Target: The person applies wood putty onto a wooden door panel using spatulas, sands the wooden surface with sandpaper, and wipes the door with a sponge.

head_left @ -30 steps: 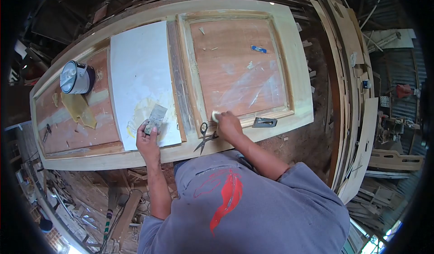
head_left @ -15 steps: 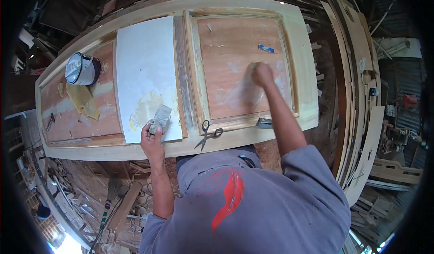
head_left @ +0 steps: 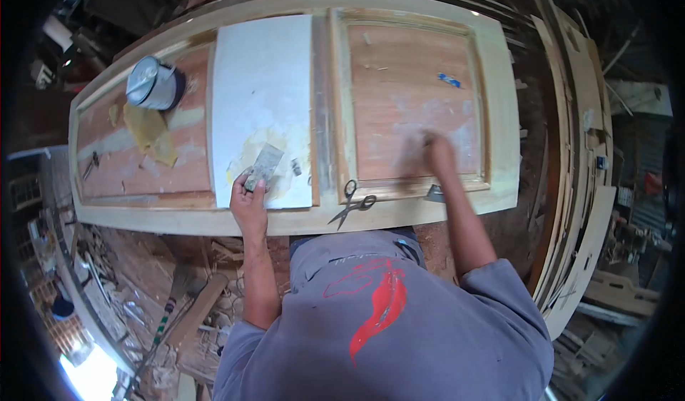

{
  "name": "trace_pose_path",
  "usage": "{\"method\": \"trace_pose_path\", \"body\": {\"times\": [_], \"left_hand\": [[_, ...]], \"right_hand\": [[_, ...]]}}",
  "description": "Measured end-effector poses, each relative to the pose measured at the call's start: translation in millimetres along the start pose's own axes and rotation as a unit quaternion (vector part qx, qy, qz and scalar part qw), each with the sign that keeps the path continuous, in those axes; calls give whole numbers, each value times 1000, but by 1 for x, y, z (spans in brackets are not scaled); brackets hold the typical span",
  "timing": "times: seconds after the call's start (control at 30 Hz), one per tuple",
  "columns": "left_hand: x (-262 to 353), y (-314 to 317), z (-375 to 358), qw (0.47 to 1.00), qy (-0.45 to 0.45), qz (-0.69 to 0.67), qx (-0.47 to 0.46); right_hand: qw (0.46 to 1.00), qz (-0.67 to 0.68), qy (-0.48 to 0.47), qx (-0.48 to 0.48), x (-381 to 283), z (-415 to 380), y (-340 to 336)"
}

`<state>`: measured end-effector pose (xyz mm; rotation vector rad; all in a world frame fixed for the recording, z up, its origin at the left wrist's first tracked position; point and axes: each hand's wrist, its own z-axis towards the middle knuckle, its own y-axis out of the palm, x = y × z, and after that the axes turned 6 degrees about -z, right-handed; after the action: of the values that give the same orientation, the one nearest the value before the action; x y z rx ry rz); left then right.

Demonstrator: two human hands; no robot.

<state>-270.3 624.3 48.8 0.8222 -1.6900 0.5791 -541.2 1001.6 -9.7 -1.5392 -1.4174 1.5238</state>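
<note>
My left hand (head_left: 250,200) is closed around a putty knife (head_left: 267,161), its flat grey blade smeared with filler. The blade is over the near part of a white board (head_left: 260,80), where yellowish paste is spread. My right hand (head_left: 440,155) is a fist, blurred by motion, low over the reddish recessed panel (head_left: 389,101) of a wooden door (head_left: 285,224). I cannot tell what its fingers grip. Whitish smears lie on the panel around it. Open black-handled scissors (head_left: 352,205) rest on the door's near rail. A dark flat blade (head_left: 434,193) sits beside my right forearm.
On the door's left panel stands a paint can (head_left: 155,85), with a yellow crumpled sheet (head_left: 150,133) near it. A small blue packet (head_left: 449,80) lies on the right panel. Long boards (head_left: 571,151) lean at the right. Scrap wood and a broom (head_left: 164,320) litter the floor.
My right hand has moved down the panel, nearer my body. The view has shifted, so the door appears further right. My left hand stays over the white board with the putty knife.
</note>
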Motion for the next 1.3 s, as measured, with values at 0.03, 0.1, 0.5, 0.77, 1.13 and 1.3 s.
{"method": "trace_pose_path", "body": {"times": [0.03, 0.1, 0.5, 0.77, 1.13, 1.3], "left_hand": [[1, -7, 1, 1000, -1, 8, 2], [-8, -23, 0, 1000, -2, 10, 18], [-18, -67, -10, 999, -37, -4, 26], [-25, -123, 5, 995, -18, -9, 96], [-53, -153, 4, 971, -85, -85, 206], [-54, -149, 7, 969, -96, -67, 219]], "right_hand": [[998, -40, -14, 39, 24, 22, -10], [993, -77, 71, 46, 31, 43, -32], [998, 23, -17, -49, -76, -73, 9], [990, -58, -18, -130, -85, -70, 0], [936, -75, -310, -149, -377, 7, 73], [927, -125, -291, -202, -388, 12, 90]]}}
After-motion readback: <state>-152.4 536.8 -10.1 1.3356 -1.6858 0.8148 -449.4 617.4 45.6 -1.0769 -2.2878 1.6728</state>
